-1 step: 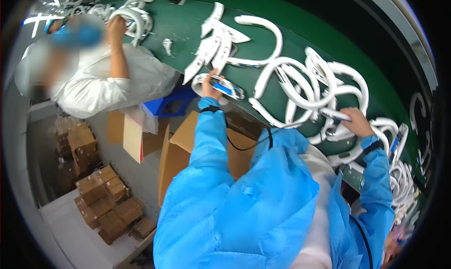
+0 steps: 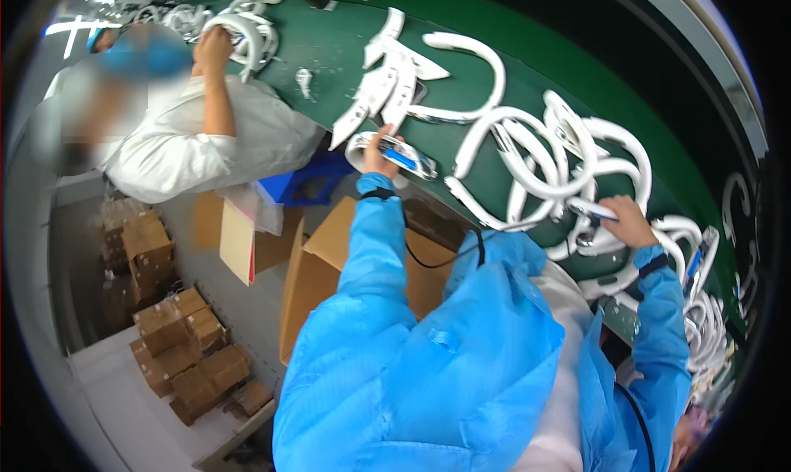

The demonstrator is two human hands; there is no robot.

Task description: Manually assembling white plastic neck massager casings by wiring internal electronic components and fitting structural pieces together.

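Observation:
At the near edge of the green worktable (image 2: 321,48), my left hand (image 2: 379,153) is closed round a white curved plastic part (image 2: 422,166) with a blue strip on its inner side. My right hand (image 2: 629,223) grips one end of a white curved piece (image 2: 590,207) with a dark underside, its fingertips partly hidden. Between my hands lie several white ring-shaped and C-shaped parts (image 2: 465,147), overlapping one another. Just beyond my left hand is a stack of flat, angled white pieces (image 2: 394,81), with a larger white C-shaped part (image 2: 497,68) beside it.
To the left, a person in white (image 2: 194,155) handles white rings (image 2: 247,44) at the same table. An opened cardboard box (image 2: 317,262) stands below the table edge, near a blue stool (image 2: 309,182). Stacked cartons (image 2: 185,340) sit lower left. More white parts (image 2: 704,328) crowd the right.
The whole view has shifted slightly, so the table and parts sit a little farther right in the picture. Both hands keep their hold, with hardly any movement relative to the parts.

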